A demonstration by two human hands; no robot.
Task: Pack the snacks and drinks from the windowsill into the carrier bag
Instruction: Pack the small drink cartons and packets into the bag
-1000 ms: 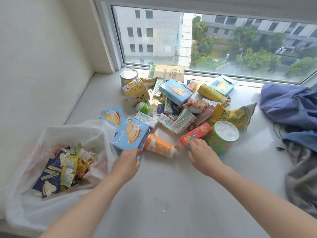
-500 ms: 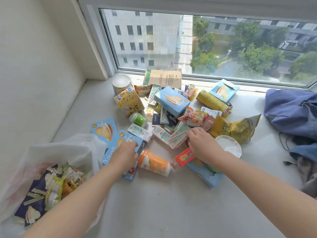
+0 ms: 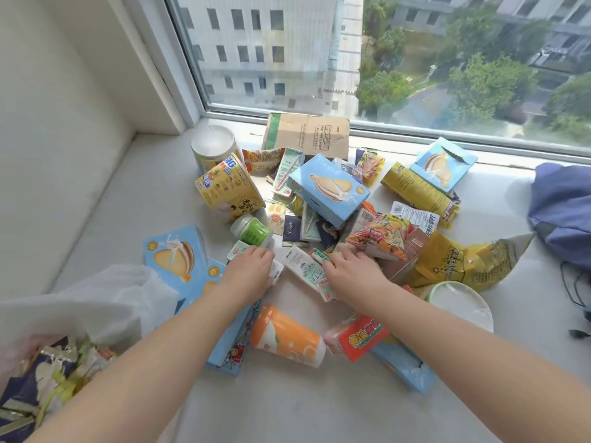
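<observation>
Since the earlier frame both hands have been advanced into the heap: the left hand (image 3: 248, 273) has been taken off the blue box (image 3: 228, 346), now half hidden under the left forearm (image 3: 144, 362); the right hand (image 3: 350, 274) has been shifted left. Nearest, at 8 o'clock, the carrier bag (image 3: 105, 302) is cut off by the left and bottom edges; dark-blue and yellow packets (image 3: 28, 388) are seen in its mouth. Bare windowsill (image 3: 287, 407) is left open at 6 o'clock. An orange bottle (image 3: 287, 335) lies on its side between the two forearms. The left fingers are curled over a small carton (image 3: 275, 272), its ends showing either side of the hand. The right fingers are bent down onto a printed carton (image 3: 307, 270); whether it is gripped cannot be told. A white-lidded tub (image 3: 460, 305) at 4 o'clock is partly covered by the right forearm (image 3: 447, 353). Farther, the snack pile (image 3: 329, 187) reaches the window frame (image 3: 287, 111) at 12 o'clock; a blue cloth (image 3: 563, 212) is cropped at 3 o'clock.
</observation>
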